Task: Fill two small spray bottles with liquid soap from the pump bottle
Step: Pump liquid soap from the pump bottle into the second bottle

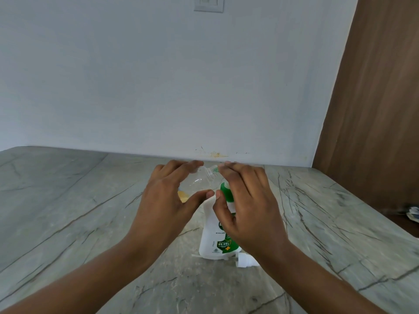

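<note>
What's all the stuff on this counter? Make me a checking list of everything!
Surface: grey veined stone counter, stain at the wall's foot.
Job's things: white soap bottle upright; its white pump lying by its base; clear bottle tilted, held up.
Clutter: yellowish thing behind the left hand, unclear; blurry thing at far right edge.
Hands: left hand holds the clear bottle; right hand at its mouth, grip hidden.
Cables: nothing seen.
Surroundings: pale wall, switch plate, brown wooden panel.
</note>
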Demonstrator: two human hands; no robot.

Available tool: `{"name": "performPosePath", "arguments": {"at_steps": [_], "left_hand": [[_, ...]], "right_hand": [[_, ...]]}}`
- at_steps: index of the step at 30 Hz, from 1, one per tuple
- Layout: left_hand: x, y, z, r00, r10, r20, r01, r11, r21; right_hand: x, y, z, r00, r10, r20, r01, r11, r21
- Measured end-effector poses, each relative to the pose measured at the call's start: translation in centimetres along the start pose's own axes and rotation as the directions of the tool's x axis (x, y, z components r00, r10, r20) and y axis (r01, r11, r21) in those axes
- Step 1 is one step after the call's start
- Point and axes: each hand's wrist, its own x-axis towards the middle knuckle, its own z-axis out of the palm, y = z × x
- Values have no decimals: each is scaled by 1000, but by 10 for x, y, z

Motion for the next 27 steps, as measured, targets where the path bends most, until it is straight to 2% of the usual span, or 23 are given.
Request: {"name": "performPosePath", "arguments": {"at_steps": [17,27], "left_hand": [[-8,-7,7,999,-14,32,14,1000,-11],[-1,1,2,1000,-1,-13,0,1000,-6]], "right_hand": [[-13,0,8,1000,-18,-13,18,1000,-4],[0,6,-3,999,-47,-3,47,999,-19]]}}
